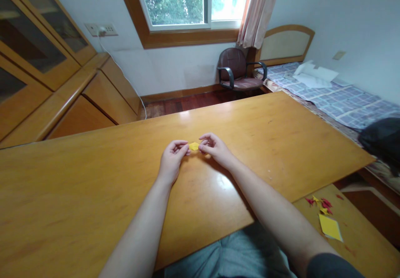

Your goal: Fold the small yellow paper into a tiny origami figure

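Between my two hands, just above the wooden table [93, 186], is a small piece of folded yellow paper [194, 146]. My left hand [173, 155] pinches its left end between thumb and fingers. At the right end, the thumb and index finger of my right hand [214, 147] close on the paper, while another finger is raised. The paper has a flat, pointed shape; its finer creases are too small to make out.
A lower surface at the right holds a stack of yellow paper squares [330, 227] and several small red and yellow folded pieces [325, 204]. Past the table stand an office chair [234, 68] and a bed [337, 90] with a black bag [383, 140]. Wooden cabinets [103, 90] line the left.
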Demonstrator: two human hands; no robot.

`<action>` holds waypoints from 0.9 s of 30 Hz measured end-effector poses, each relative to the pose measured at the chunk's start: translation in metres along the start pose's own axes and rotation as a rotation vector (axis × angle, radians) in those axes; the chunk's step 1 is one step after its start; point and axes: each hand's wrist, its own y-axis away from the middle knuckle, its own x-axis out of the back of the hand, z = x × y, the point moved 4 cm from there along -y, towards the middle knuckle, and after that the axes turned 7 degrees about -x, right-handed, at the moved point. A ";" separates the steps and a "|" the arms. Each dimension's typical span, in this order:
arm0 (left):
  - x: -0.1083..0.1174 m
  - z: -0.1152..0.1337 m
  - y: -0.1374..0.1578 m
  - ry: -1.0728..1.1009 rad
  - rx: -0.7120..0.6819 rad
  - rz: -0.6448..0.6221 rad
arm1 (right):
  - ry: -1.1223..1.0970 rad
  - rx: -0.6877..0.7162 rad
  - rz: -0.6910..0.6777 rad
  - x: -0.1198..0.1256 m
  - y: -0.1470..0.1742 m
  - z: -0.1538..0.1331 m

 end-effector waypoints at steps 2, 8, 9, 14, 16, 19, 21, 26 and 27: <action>0.002 0.001 -0.001 -0.030 -0.026 0.020 | 0.021 -0.014 -0.035 -0.002 0.000 0.001; 0.000 0.004 0.000 -0.142 -0.056 -0.037 | 0.130 -0.037 -0.072 -0.008 0.005 -0.003; -0.001 0.004 0.000 -0.153 -0.053 -0.051 | 0.144 -0.037 -0.067 -0.008 0.006 -0.004; -0.004 0.003 0.001 -0.092 -0.052 -0.046 | 0.150 -0.065 -0.025 -0.008 0.006 -0.001; -0.004 0.002 0.001 -0.055 -0.061 -0.013 | 0.124 -0.054 -0.024 -0.009 0.006 -0.001; -0.006 -0.001 0.002 -0.016 -0.062 0.030 | 0.079 -0.015 -0.016 -0.010 0.005 0.000; -0.008 -0.004 0.003 0.003 -0.035 0.026 | 0.064 0.013 -0.007 -0.010 0.005 0.000; -0.011 -0.007 0.005 0.085 0.086 0.017 | 0.053 0.046 0.005 -0.008 0.004 0.002; -0.011 -0.006 0.005 0.100 0.103 0.026 | 0.055 0.047 0.005 -0.008 0.005 0.001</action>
